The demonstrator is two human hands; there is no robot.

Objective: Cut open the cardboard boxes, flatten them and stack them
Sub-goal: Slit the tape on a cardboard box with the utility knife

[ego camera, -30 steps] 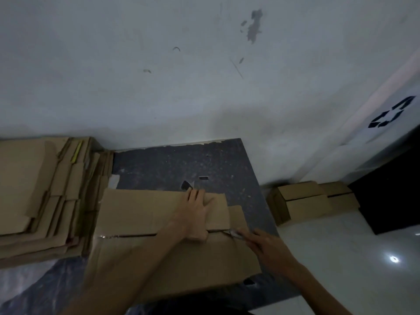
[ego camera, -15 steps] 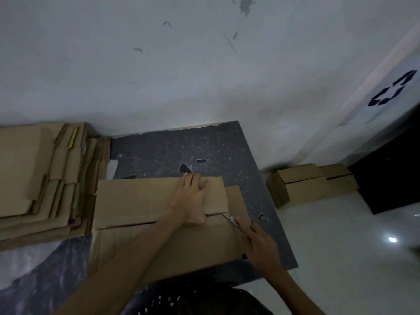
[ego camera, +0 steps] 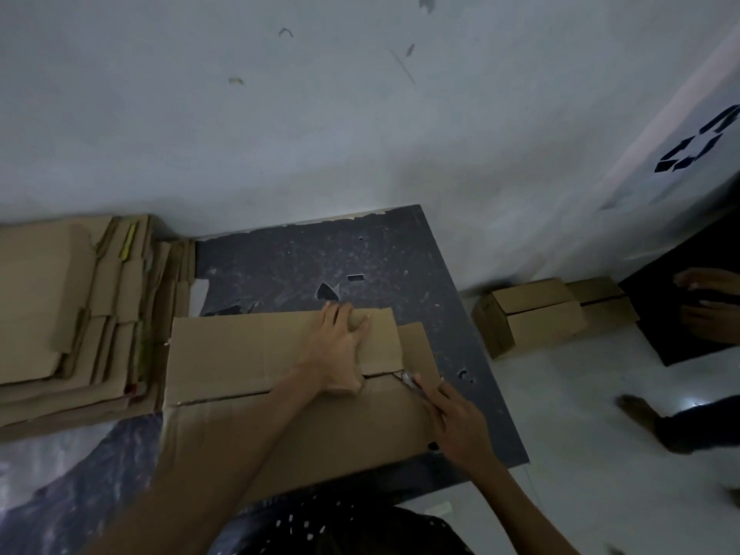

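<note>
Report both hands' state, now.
Left hand: open, pressing flat on the cardboard box.
Right hand: closed, holding a cutter at the box's seam.

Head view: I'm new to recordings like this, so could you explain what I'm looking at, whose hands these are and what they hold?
No machine here: a camera worn on a person's head looks down at their hands. The left hand presses flat on a cardboard box lying on a dark mat. The right hand grips a small cutter, its blade at the box's seam. Flattened cardboard is stacked at the left; two small boxes sit on the floor at the right.
</note>
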